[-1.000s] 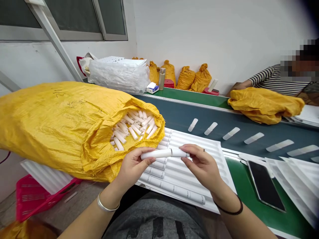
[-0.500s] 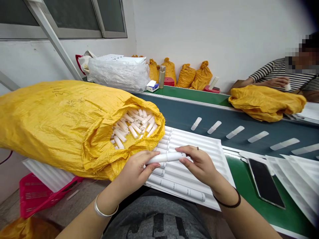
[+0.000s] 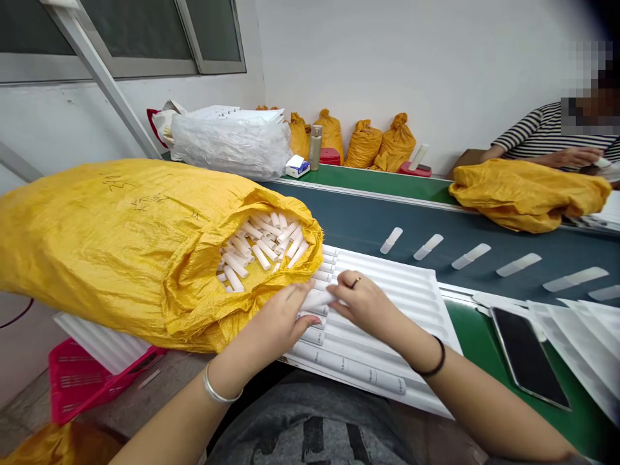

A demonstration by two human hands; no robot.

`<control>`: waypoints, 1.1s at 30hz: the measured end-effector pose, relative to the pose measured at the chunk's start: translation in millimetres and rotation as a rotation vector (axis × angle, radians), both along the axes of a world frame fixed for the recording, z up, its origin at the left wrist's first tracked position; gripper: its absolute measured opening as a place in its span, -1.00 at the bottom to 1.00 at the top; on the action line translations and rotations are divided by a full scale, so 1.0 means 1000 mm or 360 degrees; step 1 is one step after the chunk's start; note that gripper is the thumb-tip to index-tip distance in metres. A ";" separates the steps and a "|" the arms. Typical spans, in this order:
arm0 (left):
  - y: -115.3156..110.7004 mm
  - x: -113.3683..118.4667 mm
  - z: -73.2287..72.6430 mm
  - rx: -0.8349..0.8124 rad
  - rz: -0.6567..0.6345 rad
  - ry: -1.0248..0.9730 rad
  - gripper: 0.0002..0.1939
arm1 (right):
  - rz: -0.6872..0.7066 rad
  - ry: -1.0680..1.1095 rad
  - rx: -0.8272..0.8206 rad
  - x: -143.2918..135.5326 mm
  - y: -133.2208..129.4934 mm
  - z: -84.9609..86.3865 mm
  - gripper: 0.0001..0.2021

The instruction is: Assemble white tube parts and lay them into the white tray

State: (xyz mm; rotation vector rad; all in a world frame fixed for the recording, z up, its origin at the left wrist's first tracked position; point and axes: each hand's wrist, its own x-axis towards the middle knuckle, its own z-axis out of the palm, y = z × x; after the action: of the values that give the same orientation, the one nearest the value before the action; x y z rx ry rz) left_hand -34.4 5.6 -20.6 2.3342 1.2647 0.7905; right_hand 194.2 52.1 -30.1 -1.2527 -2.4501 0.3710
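A short white plastic tube (image 3: 318, 299), slightly blurred, lies between my two hands above the ribbed tray. My left hand (image 3: 278, 321) is closed around its left end, fingers above and thumb below; that end is hidden. At the other end, the fingertips of my right hand (image 3: 361, 300) pinch the tube. Beneath them, the white corrugated tray (image 3: 397, 310) carries several printed white tubes (image 3: 349, 365) in its left and front grooves. Close to my left hand, a large yellow woven sack (image 3: 121, 239) gapes open, showing many loose white tubes (image 3: 261, 255).
A dark conveyor belt (image 3: 353, 216) carries spaced white tubes beyond the tray. On the right lie a phone (image 3: 527, 355) and stacked white trays (image 3: 581, 349). A pink basket (image 3: 77, 381) stands on the floor at left. Across the belt, a person in striped sleeves handles something white.
My hands have come closer together, and less of the tube shows between them. My right hand has shifted left along it. The tubes on the belt appear farther right.
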 end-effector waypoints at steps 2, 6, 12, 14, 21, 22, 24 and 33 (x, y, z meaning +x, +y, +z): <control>0.016 -0.013 0.000 0.0083 0.0152 0.0083 -0.40 | -0.0351 -0.0144 -0.0024 0.003 0.035 -0.006 -0.78; 0.057 -0.052 -0.004 0.0199 0.0586 0.0353 -0.61 | -0.0859 -0.0164 -0.0116 0.023 0.108 -0.017 -0.69; 0.105 -0.081 -0.035 0.0087 0.0739 0.0627 -0.64 | -0.1054 -0.0297 -0.0532 0.046 0.155 -0.032 -0.76; 0.111 -0.081 -0.047 0.0048 0.0750 0.0685 -0.63 | -0.1087 -0.0334 -0.0550 0.048 0.150 -0.027 -0.70; 0.118 -0.080 -0.067 0.0005 0.0670 0.0659 -0.67 | -0.0646 -0.0376 -0.0539 0.028 0.020 -0.007 -0.80; 0.119 -0.079 -0.065 0.0025 0.0648 0.0626 -0.70 | -0.0457 -0.0372 -0.0620 0.024 -0.007 -0.009 -0.82; 0.118 -0.075 -0.058 0.0069 0.0597 0.0537 -0.73 | -0.0025 -0.0381 -0.0690 0.016 -0.053 -0.018 -0.89; 0.060 -0.035 -0.004 0.0286 0.0287 -0.0001 -0.71 | -0.0172 0.0054 -0.0601 0.014 -0.068 -0.016 -0.87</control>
State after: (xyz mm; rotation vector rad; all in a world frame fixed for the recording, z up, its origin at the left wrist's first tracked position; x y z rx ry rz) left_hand -69.6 65.8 -24.1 2.3803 1.4757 1.0005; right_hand 208.3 -15.5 -46.4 -1.5039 -2.3407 0.8469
